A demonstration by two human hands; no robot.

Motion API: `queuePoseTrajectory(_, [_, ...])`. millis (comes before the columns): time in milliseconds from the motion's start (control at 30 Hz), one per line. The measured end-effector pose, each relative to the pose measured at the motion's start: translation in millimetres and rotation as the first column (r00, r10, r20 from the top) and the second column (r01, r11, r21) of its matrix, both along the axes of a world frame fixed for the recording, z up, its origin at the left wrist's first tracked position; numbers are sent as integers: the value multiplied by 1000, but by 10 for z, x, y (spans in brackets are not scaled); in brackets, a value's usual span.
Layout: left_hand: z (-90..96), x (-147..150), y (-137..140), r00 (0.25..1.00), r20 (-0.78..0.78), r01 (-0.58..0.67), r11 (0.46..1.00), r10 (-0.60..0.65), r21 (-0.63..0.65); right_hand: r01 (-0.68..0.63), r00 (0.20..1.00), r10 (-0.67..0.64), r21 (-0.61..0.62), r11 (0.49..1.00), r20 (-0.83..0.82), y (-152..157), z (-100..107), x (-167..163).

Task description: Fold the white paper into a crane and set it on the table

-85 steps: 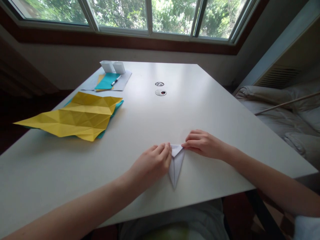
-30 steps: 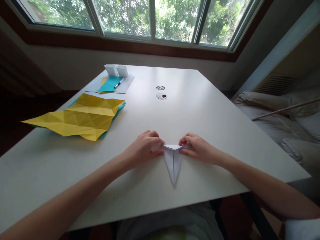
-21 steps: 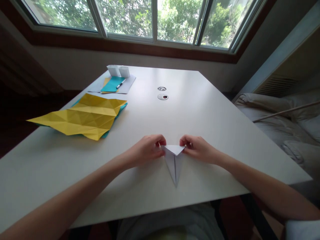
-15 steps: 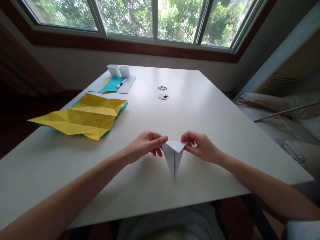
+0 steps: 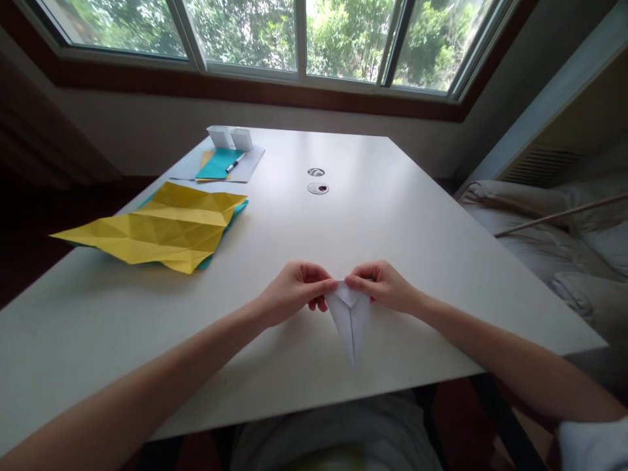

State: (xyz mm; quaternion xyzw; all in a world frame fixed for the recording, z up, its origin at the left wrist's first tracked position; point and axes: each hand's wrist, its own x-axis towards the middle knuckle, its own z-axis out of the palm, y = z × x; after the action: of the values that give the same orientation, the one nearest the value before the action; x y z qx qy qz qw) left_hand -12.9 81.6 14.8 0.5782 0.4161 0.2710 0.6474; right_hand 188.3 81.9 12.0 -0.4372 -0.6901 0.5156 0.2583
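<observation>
Between my hands is a folded white paper (image 5: 350, 322), kite-shaped with a small triangular flap at its top and a seam down the middle. Its narrow tip points toward me. My left hand (image 5: 305, 288) pinches the upper left corner, thumb on top and fingers underneath. On the upper right, my right hand (image 5: 383, 285) grips the paper with its thumb lying over the top edge. Both thumbs are close together at the flap. The fingers beneath the paper are partly hidden.
A creased yellow sheet (image 5: 167, 226) lies over a teal sheet (image 5: 205, 263) on the left of the white table (image 5: 275, 222). Farther back are a teal paper (image 5: 218, 163), a pen (image 5: 235, 163) and white folded boxes (image 5: 241, 139). Two round inserts (image 5: 318, 188) sit in the tabletop.
My right hand has moved left along the paper's top edge, its thumb now on the flap near the left thumb. The paper's tip has shifted slightly right and toward me.
</observation>
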Motion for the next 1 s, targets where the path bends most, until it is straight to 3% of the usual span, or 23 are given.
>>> queuePoseTrajectory(133, [-16,-2,-18,996,-59,63,998,-62,22,-38,999,35,103,994,34,-80,30,-33])
queuePoseTrajectory(300, [3,-32,-13,983,-98,165,980,-154,115,-43,999,43,34,998,14,-105,29,-24])
queuePoseTrajectory(533, [24,-90,-73,987,-121,128,980,-110,155,-14,1000,14,4,1000,20,-92,38,-22])
queuePoseTrajectory(700, [12,-89,-103,992,-123,51,980,-27,190,-45,996,31,-168,985,-89,-99,23,-63])
queuePoseTrajectory(867, [16,-10,-135,992,-82,-72,970,93,230,65,982,-98,-196,979,-164,-111,29,-96])
queuePoseTrajectory(1000, [55,31,-151,992,-54,-95,968,110,231,53,967,-123,-297,953,-221,-104,42,-115])
